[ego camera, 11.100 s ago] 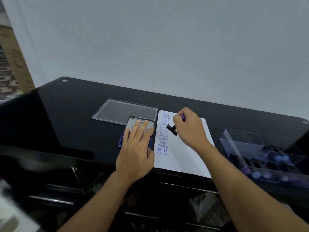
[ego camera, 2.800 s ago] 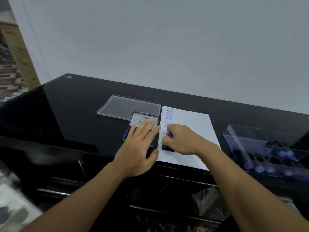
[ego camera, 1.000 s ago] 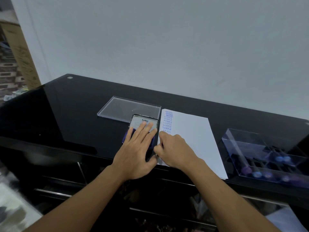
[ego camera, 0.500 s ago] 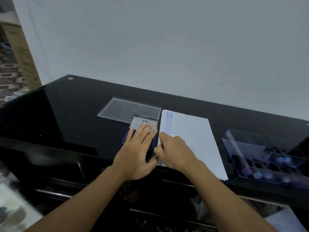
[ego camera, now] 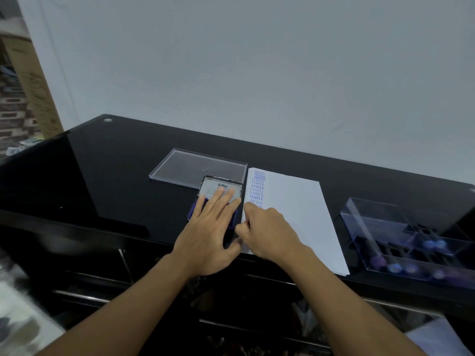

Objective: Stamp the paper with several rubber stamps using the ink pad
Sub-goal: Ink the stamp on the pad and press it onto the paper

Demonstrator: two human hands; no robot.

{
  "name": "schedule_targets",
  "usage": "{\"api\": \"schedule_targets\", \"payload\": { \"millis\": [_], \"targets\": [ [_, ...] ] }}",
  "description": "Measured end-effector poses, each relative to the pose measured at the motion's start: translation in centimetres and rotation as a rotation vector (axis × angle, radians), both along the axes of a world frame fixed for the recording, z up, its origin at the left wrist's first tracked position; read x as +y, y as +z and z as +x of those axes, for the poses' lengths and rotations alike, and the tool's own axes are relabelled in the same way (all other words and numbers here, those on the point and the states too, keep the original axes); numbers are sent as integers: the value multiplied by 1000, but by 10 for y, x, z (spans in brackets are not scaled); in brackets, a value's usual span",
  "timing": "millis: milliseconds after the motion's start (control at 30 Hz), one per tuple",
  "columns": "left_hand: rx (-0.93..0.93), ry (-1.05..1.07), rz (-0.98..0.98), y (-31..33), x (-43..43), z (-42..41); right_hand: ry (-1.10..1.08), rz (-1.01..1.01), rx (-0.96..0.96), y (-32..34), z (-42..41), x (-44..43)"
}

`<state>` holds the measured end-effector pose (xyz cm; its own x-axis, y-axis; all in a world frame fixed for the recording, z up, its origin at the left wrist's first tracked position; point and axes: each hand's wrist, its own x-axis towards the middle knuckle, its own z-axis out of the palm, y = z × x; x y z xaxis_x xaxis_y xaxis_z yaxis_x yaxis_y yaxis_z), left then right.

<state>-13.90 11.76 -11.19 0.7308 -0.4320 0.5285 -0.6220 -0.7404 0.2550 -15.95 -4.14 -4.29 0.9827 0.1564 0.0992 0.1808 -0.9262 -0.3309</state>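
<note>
My left hand (ego camera: 210, 232) lies flat, fingers straight, on the open ink pad (ego camera: 193, 209), whose raised lid (ego camera: 221, 186) carries a white label. The white paper (ego camera: 295, 206) lies right of the pad, with a column of blue prints (ego camera: 257, 187) down its left margin. My right hand (ego camera: 267, 232) rests on the paper's lower left edge, fingers curled tight. The rubber stamp it held earlier is hidden under it. The two hands almost touch.
A clear flat plastic cover (ego camera: 190, 167) lies behind the ink pad. A clear box (ego camera: 385, 227) at the right holds several stamps with purple tops (ego camera: 434, 244). The black glass table (ego camera: 115, 176) ends just below my wrists; a wall stands close behind.
Since 2.8 s ago my right hand slid from the lower prints to the paper's left edge beside the pad. Over the last second both hands have stayed nearly still.
</note>
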Motion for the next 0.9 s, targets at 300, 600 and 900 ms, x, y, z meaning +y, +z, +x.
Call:
{"api": "schedule_targets", "payload": {
  "millis": [300,600,900],
  "targets": [
    [-7,-1,-8,1,0,-1,-38,22,41,-1,6,1],
    [-22,2,-8,-2,0,0,-13,-4,-6,2,-4,2],
    [-17,1,-16,-1,0,-1,-49,38,45,-1,8,1]
  ]
}}
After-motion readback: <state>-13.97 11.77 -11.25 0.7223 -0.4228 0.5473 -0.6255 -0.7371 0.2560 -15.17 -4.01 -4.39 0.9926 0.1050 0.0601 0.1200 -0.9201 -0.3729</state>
